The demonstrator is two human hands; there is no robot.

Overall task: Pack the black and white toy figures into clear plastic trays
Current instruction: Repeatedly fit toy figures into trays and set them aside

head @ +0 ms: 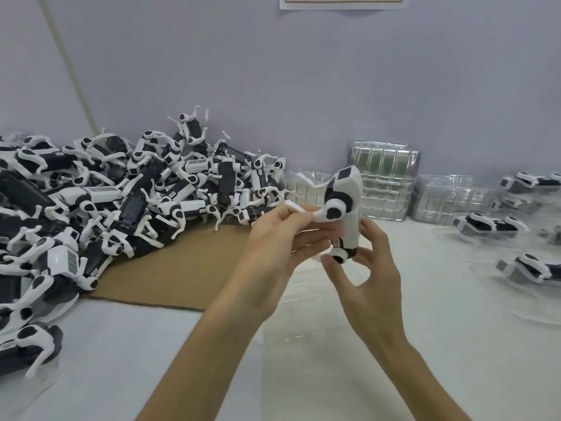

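Note:
I hold one black and white toy figure [347,205] upright in the air above the table, at the middle of the view. My left hand [273,238] pinches its white leg, which sticks out to the left. My right hand [364,265] grips the figure's lower end from the right, thumb on a black joint. A clear plastic tray [303,302] lies flat on the table right under my hands. A large heap of figures [121,189] covers the left side.
Stacks of clear trays [384,180] stand against the back wall; another stack [449,196] is beside them. Several figures lying in trays [491,229] fill the right side. A brown cardboard sheet [182,268] lies under the heap.

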